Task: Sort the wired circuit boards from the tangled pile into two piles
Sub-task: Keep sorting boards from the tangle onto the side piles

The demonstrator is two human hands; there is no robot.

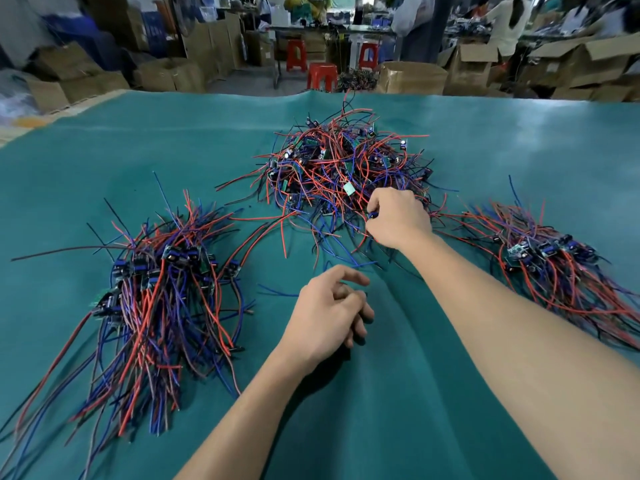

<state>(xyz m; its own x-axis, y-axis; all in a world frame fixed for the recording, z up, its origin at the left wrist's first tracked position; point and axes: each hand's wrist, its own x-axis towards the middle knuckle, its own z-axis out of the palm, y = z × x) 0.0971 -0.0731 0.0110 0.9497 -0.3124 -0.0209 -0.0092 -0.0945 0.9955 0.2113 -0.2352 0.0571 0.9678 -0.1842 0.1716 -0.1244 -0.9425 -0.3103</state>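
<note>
right hand (398, 216) pinching a wired board in tangled pile (343, 164); left hand (329, 310) loosely curled, empty, resting on green mat (381, 393) between left pile (162, 289) and right pile (554, 261)

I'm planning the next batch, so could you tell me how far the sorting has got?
Two sorted piles already lie on the green cloth: the left pile and the right pile. The right hand is closing its grip in the tangled pile; the left hand is empty. That middle heap remains large.
</note>
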